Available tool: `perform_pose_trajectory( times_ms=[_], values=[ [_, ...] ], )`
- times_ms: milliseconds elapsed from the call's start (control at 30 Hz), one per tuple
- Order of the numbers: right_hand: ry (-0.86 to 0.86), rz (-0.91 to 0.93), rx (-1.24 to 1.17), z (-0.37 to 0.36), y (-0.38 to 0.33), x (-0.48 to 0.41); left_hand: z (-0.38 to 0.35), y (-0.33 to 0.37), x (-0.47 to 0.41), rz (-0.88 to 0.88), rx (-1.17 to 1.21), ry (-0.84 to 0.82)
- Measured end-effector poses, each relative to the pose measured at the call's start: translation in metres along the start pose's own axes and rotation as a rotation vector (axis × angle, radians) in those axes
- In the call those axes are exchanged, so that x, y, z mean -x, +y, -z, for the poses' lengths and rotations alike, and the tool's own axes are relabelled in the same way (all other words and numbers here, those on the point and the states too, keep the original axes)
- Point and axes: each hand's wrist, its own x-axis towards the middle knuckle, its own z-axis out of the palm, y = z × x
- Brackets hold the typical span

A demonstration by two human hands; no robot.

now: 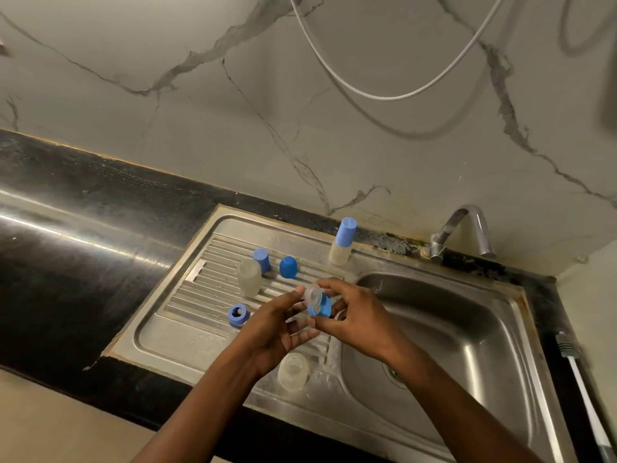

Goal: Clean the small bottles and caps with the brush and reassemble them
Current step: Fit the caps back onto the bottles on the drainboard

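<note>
A pale wall [300, 128] veined with grey marbling rose behind a black countertop [83, 202], and a white hose [367, 91] looped down across it. Set into the counter was a steel sink, its basin [474, 329] on the right with the drain [395, 372] at its left floor. A curved chrome tap [464, 228] stood behind the basin. The ribbed drainboard [187, 295] lay left of the basin.

Just behind the basin's far left corner a small clear bottle [340, 252] stood upright, fitted with a tall blue cap whose top bore marks too small to read. Farther left of the basin, on the ribs, two loose blue caps [262, 260] [288, 267] stood side by side. An uncapped clear bottle [249, 277] stood just in front of them. A blue ring [238, 315] lay on its side nearer the front. Another clear bottle [293, 370] sat beside the basin's near left edge.

Over the basin's left rim, both hands met. The left hand [277, 332] pinched a clear insert [313, 294] at its fingertips. The right hand [357, 315] had fingers and thumb curled round a blue collar [321, 308], which touched the insert. Right of the basin, the white-handled brush [581, 379] lay on the counter, well apart from both hands.
</note>
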Motion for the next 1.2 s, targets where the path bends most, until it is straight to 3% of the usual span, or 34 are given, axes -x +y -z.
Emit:
perform_pose_trajectory(
  times_ms=[333,633,767,1000,1200],
  values=[
    [0.035,-0.080,-0.004,-0.004,0.005,0.000,-0.001,-0.003,0.001,-0.074,0.019,-0.036],
    [0.071,-0.178,-0.409,0.000,0.006,-0.004,0.004,-0.003,0.000,-0.077,0.082,0.001],
    [0.084,-0.173,-0.226,0.007,0.008,-0.003,0.006,-0.003,-0.002,-0.138,0.072,0.043],
    [0.026,-0.056,0.129,0.010,-0.002,-0.002,-0.001,-0.004,0.002,-0.254,-0.206,0.053],
    [0.057,0.009,0.058,0.011,-0.008,-0.005,-0.008,0.002,0.005,-0.201,-0.031,0.010]
  ],
)
